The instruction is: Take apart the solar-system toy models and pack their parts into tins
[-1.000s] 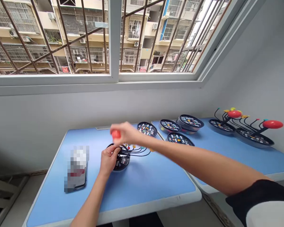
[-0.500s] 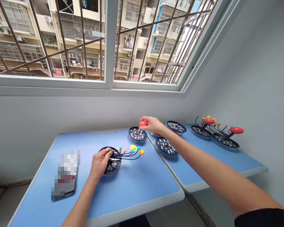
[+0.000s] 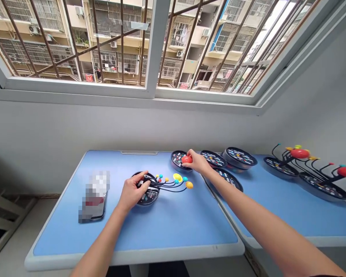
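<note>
On the left half of the blue table, my left hand (image 3: 134,189) has thumb and fingers closed around the hub of a solar system model (image 3: 148,198). This model has a round black base printed with small pictures. From its hub, thin black curved arms (image 3: 173,189) fan out to the right, tipped with small balls and a yellow ringed planet (image 3: 177,177). My right hand (image 3: 199,162) grips a red ball (image 3: 187,159) by its right side. The ball is in front of another round black base (image 3: 177,163); whether it touches that base I cannot tell.
More round black bases (image 3: 238,157) stand at the back, some stacked. Two models with red balls (image 3: 300,154) are on the right table (image 3: 276,215). A phone-like object (image 3: 95,204), partly blurred out, lies at left. A barred window is behind the tables.
The view has shifted, so the scene sits further right. My right hand has lowered the red ball toward the base at the back. My left hand's fingers have spread slightly around the hub.
</note>
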Demonstrator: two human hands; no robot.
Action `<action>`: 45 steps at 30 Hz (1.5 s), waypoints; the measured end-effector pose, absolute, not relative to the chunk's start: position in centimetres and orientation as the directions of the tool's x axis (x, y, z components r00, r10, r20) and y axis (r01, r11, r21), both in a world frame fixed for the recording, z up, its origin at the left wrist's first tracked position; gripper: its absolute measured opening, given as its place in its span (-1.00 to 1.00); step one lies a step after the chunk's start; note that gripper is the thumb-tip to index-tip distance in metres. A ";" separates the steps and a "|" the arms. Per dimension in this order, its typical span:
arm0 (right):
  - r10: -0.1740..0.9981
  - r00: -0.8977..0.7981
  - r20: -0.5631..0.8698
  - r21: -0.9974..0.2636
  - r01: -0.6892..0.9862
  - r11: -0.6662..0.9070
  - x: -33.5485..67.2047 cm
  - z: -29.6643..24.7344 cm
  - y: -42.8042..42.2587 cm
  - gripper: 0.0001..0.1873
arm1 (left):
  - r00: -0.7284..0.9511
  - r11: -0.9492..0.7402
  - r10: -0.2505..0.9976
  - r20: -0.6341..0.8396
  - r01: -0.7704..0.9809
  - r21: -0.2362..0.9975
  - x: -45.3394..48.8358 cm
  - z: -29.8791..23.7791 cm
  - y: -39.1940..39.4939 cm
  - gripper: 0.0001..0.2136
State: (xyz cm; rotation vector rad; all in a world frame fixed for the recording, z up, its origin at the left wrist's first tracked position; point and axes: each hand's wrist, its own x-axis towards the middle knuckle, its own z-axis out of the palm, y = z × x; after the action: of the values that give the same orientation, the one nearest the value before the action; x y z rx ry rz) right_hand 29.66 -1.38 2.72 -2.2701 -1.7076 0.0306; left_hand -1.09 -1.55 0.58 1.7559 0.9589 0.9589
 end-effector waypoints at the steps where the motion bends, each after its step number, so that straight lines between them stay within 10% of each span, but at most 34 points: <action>1: 0.943 0.289 0.163 -0.248 0.937 -0.244 29.7 2.6 -1.5 -0.64 | 0.399 -0.307 0.893 0.207 0.207 0.929 -1.1 0.7 -1.6 -0.61; 15: 0.950 0.226 0.215 -0.257 0.952 -0.168 30.9 1.4 -2.8 -0.57 | 0.249 -0.506 0.859 0.447 0.552 0.663 -3.7 0.2 -4.4 -0.70; 18: 0.944 0.213 0.252 -0.273 0.951 -0.142 30.5 0.9 -2.8 -0.59 | 0.261 -0.595 0.752 0.605 0.664 0.453 -3.0 -0.7 -7.0 -0.69; 23: 0.929 0.226 0.292 -0.326 0.937 -0.126 30.2 0.0 -2.8 -0.49 | 0.522 -0.621 0.775 0.356 0.734 0.277 -0.9 -0.5 -9.7 -0.52; 35: 0.908 0.272 0.320 -0.390 0.911 -0.136 30.7 -0.5 -3.3 -0.44 | 0.516 -0.499 0.856 -0.027 0.838 0.220 -0.1 1.1 -8.9 -0.43; 45: 0.885 0.311 0.346 -0.463 0.877 -0.127 30.5 1.9 -6.2 -0.38 | 0.324 -0.479 0.849 0.417 0.805 0.349 -3.5 -0.9 -7.6 -0.79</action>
State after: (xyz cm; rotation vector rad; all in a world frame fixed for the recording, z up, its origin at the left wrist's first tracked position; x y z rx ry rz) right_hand 30.54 -6.20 1.93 -1.9895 -1.5549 0.0174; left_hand -3.48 -7.63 -0.88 2.4922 1.5600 0.8619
